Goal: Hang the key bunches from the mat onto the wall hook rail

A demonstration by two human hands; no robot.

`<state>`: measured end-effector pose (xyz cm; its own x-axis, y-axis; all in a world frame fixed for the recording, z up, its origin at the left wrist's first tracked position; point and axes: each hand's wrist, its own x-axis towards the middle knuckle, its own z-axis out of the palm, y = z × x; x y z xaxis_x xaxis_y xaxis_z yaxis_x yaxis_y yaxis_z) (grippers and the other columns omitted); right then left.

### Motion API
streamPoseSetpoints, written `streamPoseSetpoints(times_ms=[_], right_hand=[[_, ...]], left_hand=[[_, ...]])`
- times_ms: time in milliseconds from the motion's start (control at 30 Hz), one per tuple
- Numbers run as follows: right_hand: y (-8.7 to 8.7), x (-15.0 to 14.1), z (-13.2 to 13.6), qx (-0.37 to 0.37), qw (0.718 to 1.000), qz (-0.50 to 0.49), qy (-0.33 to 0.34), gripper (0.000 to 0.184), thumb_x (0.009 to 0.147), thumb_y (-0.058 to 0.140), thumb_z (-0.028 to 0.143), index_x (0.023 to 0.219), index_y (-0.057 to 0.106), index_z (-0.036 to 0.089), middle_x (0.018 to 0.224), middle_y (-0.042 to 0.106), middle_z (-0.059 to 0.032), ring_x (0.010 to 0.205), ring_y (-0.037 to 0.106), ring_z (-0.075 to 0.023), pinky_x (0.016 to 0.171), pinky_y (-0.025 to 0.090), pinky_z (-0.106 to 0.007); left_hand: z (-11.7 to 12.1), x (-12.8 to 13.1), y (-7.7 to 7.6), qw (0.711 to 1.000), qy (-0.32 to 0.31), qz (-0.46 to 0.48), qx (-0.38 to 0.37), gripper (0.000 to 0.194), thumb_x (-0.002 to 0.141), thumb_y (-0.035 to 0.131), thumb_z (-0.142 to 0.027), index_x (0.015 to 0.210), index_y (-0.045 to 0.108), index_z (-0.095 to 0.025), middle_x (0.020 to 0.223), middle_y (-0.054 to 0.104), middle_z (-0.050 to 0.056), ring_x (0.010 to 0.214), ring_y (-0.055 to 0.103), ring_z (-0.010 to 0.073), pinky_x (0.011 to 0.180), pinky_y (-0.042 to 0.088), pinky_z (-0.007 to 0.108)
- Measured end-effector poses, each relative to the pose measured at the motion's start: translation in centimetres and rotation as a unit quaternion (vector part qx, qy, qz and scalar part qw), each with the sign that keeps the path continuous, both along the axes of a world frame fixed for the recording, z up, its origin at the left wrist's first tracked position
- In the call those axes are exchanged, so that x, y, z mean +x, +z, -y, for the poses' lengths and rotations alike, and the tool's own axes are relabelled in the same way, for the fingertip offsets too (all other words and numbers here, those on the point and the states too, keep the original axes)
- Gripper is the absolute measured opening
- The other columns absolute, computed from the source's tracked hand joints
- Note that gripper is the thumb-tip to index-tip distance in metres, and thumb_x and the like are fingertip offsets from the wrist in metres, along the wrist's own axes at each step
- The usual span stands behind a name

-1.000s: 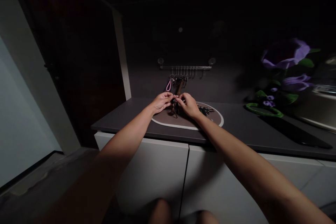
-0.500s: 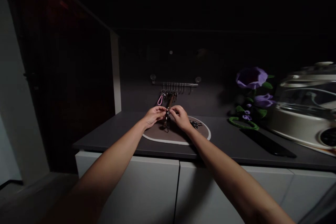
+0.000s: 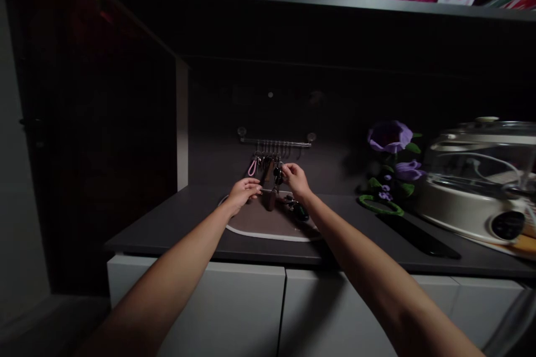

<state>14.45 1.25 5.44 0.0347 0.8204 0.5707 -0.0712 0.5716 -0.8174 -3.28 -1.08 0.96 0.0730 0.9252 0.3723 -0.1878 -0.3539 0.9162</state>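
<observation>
Both my arms reach over a dark counter toward a metal hook rail (image 3: 274, 143) on the back wall. My right hand (image 3: 295, 178) is raised just under the rail and pinches a bunch of keys (image 3: 277, 174) by its ring. My left hand (image 3: 242, 192) is lower, fingers curled near a dark fob (image 3: 269, 199) that hangs from the bunch; whether it grips anything I cannot make out. Several key bunches hang on the rail, one with a pink loop (image 3: 252, 167). Below lies an oval tray (image 3: 255, 228) with more keys (image 3: 298, 210) on it.
Purple artificial flowers (image 3: 390, 136) and a green ring (image 3: 379, 204) stand to the right. A large lidded cooker (image 3: 477, 178) fills the far right. A flat black slab (image 3: 422, 234) lies on the counter. A shelf with clutter runs overhead. White cabinet doors (image 3: 234, 307) are below.
My right hand has lifted the key bunch from over the tray up toward the rail. My left hand has parted from it and dropped slightly. The view has tilted upward.
</observation>
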Motion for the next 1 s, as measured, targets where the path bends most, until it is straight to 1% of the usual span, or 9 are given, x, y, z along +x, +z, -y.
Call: streamPoseSetpoints(times_ms=[200,400,533,700,867,1000], right_hand=[[2.2,0.6,-2.6,0.004,0.999,-0.012,-0.041,0.038,0.060,0.063,0.050,0.071,0.051,0.015,0.051,0.043,0.0064,0.047,0.039,-0.0054,0.048,0.035,-0.020],[3.3,0.8,-5.5,-0.034,0.996,-0.047,-0.071,0.039,0.060,0.063,0.051,0.068,0.051,0.014,0.047,0.044,0.0056,0.043,0.040,-0.0056,0.047,0.037,-0.020],[3.6,0.5,-7.6,-0.032,0.993,-0.035,-0.104,0.041,0.060,0.062,0.053,0.065,0.053,0.014,0.048,0.049,0.0027,0.047,0.045,-0.0077,0.047,0.038,-0.020],[3.4,0.2,-9.7,-0.029,0.987,-0.027,-0.153,0.038,0.062,0.059,0.050,0.063,0.055,0.013,0.049,0.051,0.0019,0.050,0.048,-0.0094,0.050,0.039,-0.021],[3.2,0.1,-11.0,-0.050,0.977,-0.037,-0.204,0.034,0.064,0.058,0.046,0.064,0.057,0.012,0.049,0.049,0.0025,0.052,0.048,-0.0097,0.052,0.040,-0.021],[3.2,0.0,-11.6,-0.065,0.970,-0.050,-0.228,0.030,0.064,0.058,0.042,0.065,0.058,0.012,0.050,0.050,0.0018,0.052,0.049,-0.0101,0.051,0.040,-0.020]], left_hand=[[-0.2,0.5,-0.6,0.998,0.013,-0.059,0.016,0.024,0.064,0.068,-0.028,0.078,0.058,-0.012,0.070,0.063,0.005,0.058,0.057,0.0082,0.049,0.040,0.017],[-0.4,1.0,-1.4,0.994,0.013,-0.102,0.020,0.020,0.065,0.066,-0.029,0.073,0.058,-0.013,0.066,0.061,0.003,0.055,0.054,0.0079,0.048,0.038,0.018],[-0.8,1.1,-1.9,0.992,0.001,-0.120,0.024,0.018,0.066,0.064,-0.029,0.070,0.058,-0.013,0.063,0.060,0.002,0.052,0.051,0.0072,0.048,0.036,0.018],[-1.3,1.0,-2.1,0.991,-0.002,-0.133,0.026,0.018,0.066,0.063,-0.030,0.070,0.057,-0.013,0.063,0.060,0.002,0.052,0.051,0.0074,0.048,0.035,0.018],[-1.2,1.1,-2.0,0.992,0.004,-0.129,0.010,0.018,0.066,0.063,-0.028,0.072,0.057,-0.013,0.063,0.059,0.002,0.053,0.052,0.0075,0.047,0.034,0.018],[-1.0,1.1,-1.8,0.991,0.001,-0.132,0.008,0.016,0.066,0.063,-0.027,0.070,0.057,-0.013,0.062,0.059,0.002,0.052,0.051,0.0073,0.047,0.034,0.018]])
